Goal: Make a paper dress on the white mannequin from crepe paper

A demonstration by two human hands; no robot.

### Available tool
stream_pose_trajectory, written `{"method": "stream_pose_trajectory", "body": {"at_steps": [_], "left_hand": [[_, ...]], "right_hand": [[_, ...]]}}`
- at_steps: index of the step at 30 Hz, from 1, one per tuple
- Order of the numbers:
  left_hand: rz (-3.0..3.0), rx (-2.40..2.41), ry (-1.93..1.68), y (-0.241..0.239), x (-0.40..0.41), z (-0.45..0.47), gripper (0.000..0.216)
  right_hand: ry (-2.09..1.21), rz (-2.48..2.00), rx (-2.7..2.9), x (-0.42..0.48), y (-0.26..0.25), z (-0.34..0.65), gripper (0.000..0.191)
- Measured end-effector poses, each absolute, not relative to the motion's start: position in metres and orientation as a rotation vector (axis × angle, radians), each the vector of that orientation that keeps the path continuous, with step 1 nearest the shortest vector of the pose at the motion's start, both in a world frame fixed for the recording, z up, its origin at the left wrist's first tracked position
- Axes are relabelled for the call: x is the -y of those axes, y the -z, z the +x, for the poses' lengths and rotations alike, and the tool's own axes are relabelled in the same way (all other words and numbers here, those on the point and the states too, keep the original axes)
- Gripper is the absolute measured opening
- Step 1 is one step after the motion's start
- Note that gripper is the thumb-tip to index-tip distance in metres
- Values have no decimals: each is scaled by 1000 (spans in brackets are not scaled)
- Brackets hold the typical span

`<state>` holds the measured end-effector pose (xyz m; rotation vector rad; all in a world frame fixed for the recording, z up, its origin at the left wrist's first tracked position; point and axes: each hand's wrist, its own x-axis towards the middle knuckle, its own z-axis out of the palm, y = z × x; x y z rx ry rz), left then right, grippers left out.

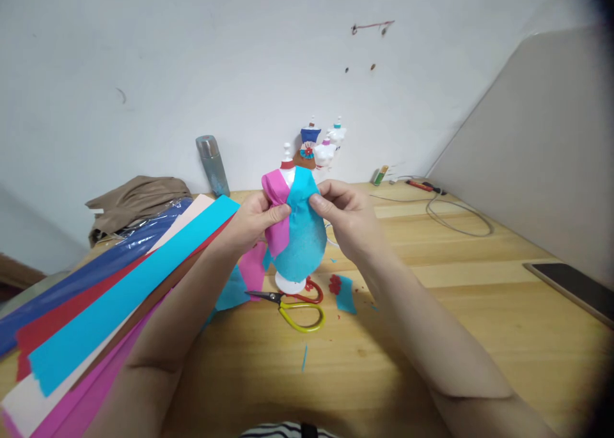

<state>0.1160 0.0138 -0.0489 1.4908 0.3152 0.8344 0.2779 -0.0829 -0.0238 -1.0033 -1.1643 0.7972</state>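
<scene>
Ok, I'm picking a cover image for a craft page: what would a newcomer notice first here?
Probably the small white dress form at the centre, where the left hand pinches a pink piece and the right hand a turquoise piece. Next would come the bright strips fanned out on the left, then the scissors, with one red and one yellow handle, by the form's base.

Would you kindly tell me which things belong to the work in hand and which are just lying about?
Likely in the work:
- pink piece
- draped blue piece
- front mannequin
- scissors
- coloured strips

Apparently just lying about:
- flask
- phone
- brown cloth
</scene>
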Motion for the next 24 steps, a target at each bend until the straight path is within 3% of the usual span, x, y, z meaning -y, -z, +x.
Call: {"method": "stream_pose_trajectory", "body": {"at_steps": [24], "left_hand": [[1462, -288, -821, 48, -15, 116, 57]], "right_hand": [[-702, -937, 1320, 74, 30, 287, 44]]}}
